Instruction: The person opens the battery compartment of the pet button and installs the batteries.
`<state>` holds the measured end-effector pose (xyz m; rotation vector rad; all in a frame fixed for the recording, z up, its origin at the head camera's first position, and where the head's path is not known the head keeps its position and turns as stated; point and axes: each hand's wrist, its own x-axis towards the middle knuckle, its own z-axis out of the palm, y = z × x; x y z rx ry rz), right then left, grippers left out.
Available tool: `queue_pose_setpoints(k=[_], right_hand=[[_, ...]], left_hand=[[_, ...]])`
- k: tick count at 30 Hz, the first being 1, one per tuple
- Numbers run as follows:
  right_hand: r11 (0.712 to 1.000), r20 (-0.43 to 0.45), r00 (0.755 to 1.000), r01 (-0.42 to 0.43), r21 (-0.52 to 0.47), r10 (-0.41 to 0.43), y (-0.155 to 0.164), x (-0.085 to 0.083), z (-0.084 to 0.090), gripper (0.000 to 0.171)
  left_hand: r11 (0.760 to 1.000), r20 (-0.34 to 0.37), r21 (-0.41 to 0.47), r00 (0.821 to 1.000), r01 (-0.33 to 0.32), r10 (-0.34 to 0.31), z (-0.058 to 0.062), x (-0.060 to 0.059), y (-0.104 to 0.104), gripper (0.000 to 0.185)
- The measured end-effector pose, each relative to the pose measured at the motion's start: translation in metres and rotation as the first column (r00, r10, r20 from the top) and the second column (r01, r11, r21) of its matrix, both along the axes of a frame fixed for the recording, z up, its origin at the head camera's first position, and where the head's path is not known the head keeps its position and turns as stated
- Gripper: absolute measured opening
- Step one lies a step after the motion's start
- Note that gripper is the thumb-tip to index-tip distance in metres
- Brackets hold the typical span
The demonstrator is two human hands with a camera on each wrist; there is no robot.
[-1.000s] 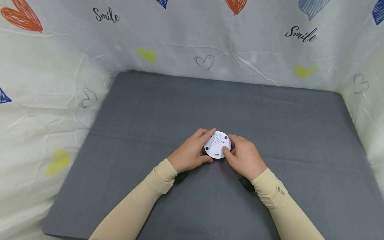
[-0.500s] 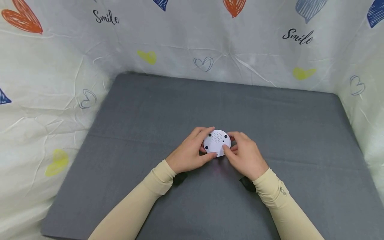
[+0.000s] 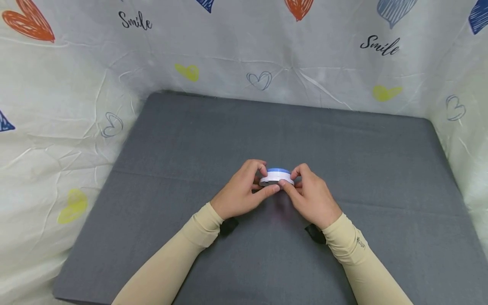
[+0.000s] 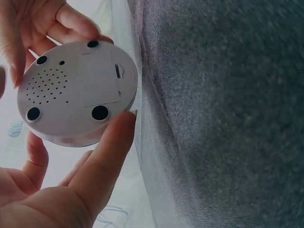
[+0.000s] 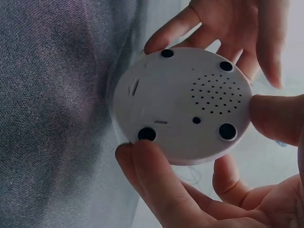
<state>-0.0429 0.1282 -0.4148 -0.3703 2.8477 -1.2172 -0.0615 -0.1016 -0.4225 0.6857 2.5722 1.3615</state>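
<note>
Both hands hold a round white device with a blue top (image 3: 277, 176), raised over the table's middle; it looks like a push-button sound buzzer. In the head view its white side and blue top show. The left wrist view shows its underside (image 4: 71, 90): a cluster of speaker holes, a battery cover and black rubber feet. My left hand (image 3: 240, 188) pinches the left rim between thumb and fingers. At the right rim my right hand (image 3: 314, 197) grips it, its thumb (image 5: 154, 171) near a black foot in the right wrist view. The blue face is hidden in both wrist views.
A grey cloth-covered table (image 3: 228, 131) lies beneath the hands. White curtain (image 3: 221, 51) printed with hearts and lettering hangs behind it and along both sides. Dark straps (image 3: 228, 226) show under the wrists.
The device has tipped: its holed underside faced the head camera before, and now its side and blue top do. Both hands stay on it, with the left fingers more bent.
</note>
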Motion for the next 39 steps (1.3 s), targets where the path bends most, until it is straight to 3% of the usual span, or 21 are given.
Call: queue_pose_setpoints(k=[5, 9, 14, 19, 31, 39], right_hand=[[0.998, 0.028, 1.0, -0.005, -0.057, 0.006, 0.0, 0.002, 0.002, 0.031], [0.998, 0.063, 0.998, -0.008, -0.062, 0.011, 0.002, 0.003, 0.004, 0.049], [0.999, 0.106, 0.994, -0.035, -0.027, 0.038, 0.005, 0.005, 0.003, 0.087], [0.997, 0.075, 0.994, -0.078, 0.011, 0.077, 0.0, 0.007, -0.007, 0.106], [0.983, 0.001, 0.996, -0.089, 0.158, 0.09, -0.011, 0.01, -0.025, 0.112], [0.98, -0.041, 0.996, -0.075, 0.183, 0.084, -0.011, 0.012, -0.032, 0.107]], left_hand=[[1.0, -0.033, 0.004, 0.999, -0.004, 0.005, -0.001, -0.001, 0.001, 0.022], [1.0, -0.05, 0.005, 0.999, 0.009, -0.009, -0.002, -0.001, 0.002, 0.025], [0.998, -0.023, -0.041, 0.999, 0.046, -0.047, -0.002, -0.001, 0.0, 0.069], [0.99, 0.007, -0.133, 0.999, 0.046, -0.045, -0.002, 0.001, 0.0, 0.098], [0.956, -0.048, -0.288, 0.997, 0.045, -0.061, -0.008, 0.002, 0.008, 0.107], [0.942, -0.061, -0.334, 0.996, 0.038, -0.062, -0.012, 0.002, 0.012, 0.106]])
